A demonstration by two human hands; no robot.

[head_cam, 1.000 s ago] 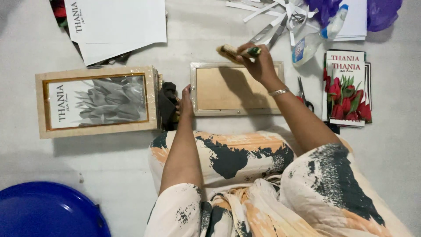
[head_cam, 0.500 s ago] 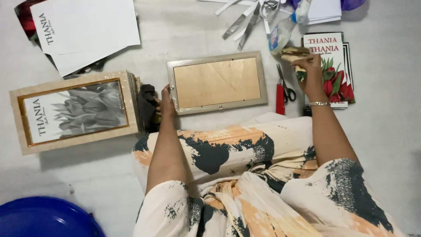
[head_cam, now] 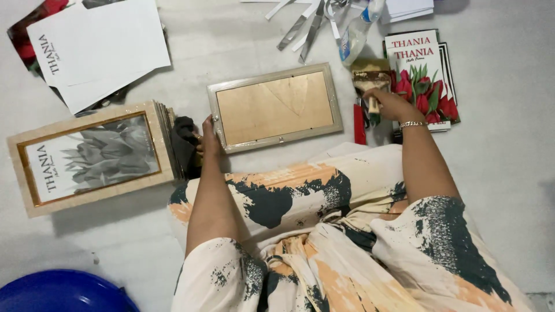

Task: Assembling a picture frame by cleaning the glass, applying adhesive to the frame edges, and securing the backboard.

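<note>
Grey floor; empty wooden picture frame (head_cam: 275, 107) lying back-up at centre, left hand (head_cam: 209, 134) fingers pressed on its 9 o'clock edge to steady it; right hand (head_cam: 392, 105) at 3 o'clock, fingers closed round paintbrush (head_cam: 372, 86); framed prints stack (head_cam: 92, 156) at 9 o'clock

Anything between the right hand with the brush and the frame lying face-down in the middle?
Nothing visible. The right hand holds the brush just right of the frame; only bare floor lies between them. The red-handled scissors lie below that gap, beside the frame's right edge. The left hand rests on its left edge.
</note>
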